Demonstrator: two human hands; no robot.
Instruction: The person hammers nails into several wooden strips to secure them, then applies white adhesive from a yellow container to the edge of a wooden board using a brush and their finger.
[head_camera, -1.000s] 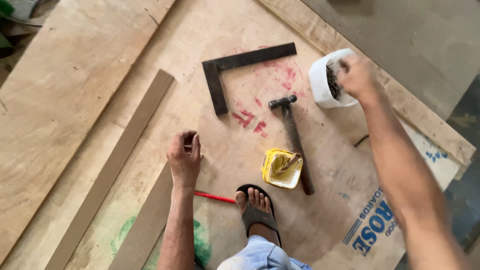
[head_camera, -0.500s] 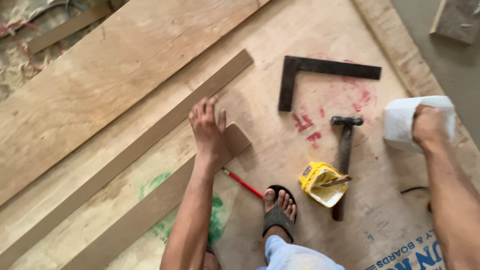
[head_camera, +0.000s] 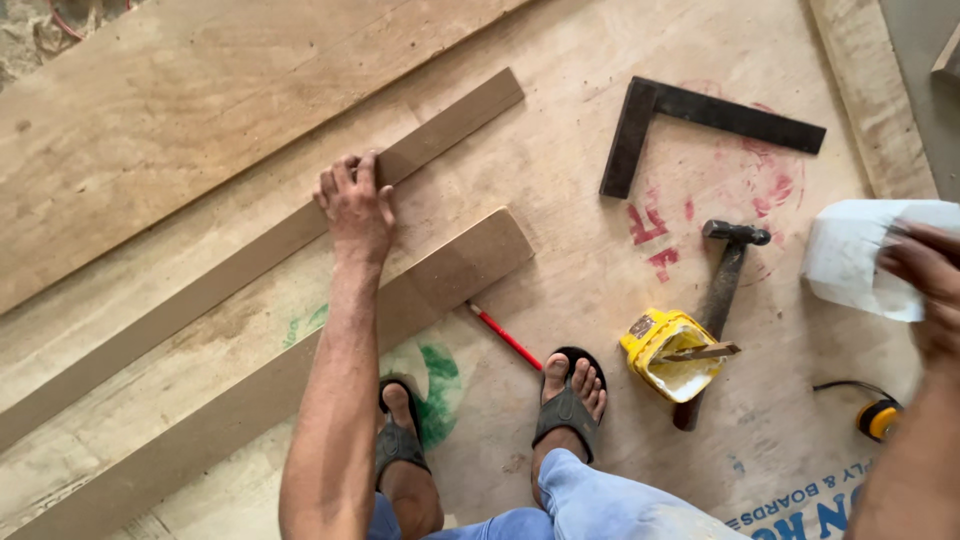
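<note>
Wood strip (head_camera: 250, 262), long and thin, lies flat on the plywood floor (head_camera: 590, 240) with its long axis running diagonally, the far end pointing toward two o'clock and the near end running off toward eight o'clock at the left edge of view. A second, wider strip (head_camera: 300, 370) lies parallel just below it, its squared end also aimed at two o'clock. The left hand (head_camera: 355, 200) rests on top of the upper strip a little short of its far end, fingers curled over the strip's upper edge and palm pressed down, gripping the strip against the floor. Above it, toward eleven o'clock, a broad plank (head_camera: 180, 110) lies close alongside, leaving only a narrow band of bare plywood between; past the strip's far end, toward one o'clock, the floor is open up to the steel square (head_camera: 700, 120). The right hand (head_camera: 925, 275), well apart at three o'clock, is closed around a white container (head_camera: 855, 255) held off the floor. Between the hands lie a hammer (head_camera: 720, 300) with its head toward twelve o'clock, a yellow tub (head_camera: 670, 355) with a blade resting across it, and a red pencil (head_camera: 505, 337) just beside the wider strip's end. A yellow tape measure (head_camera: 878, 418) sits at four o'clock. Two sandalled feet (head_camera: 570, 395) stand at six o'clock.
</note>
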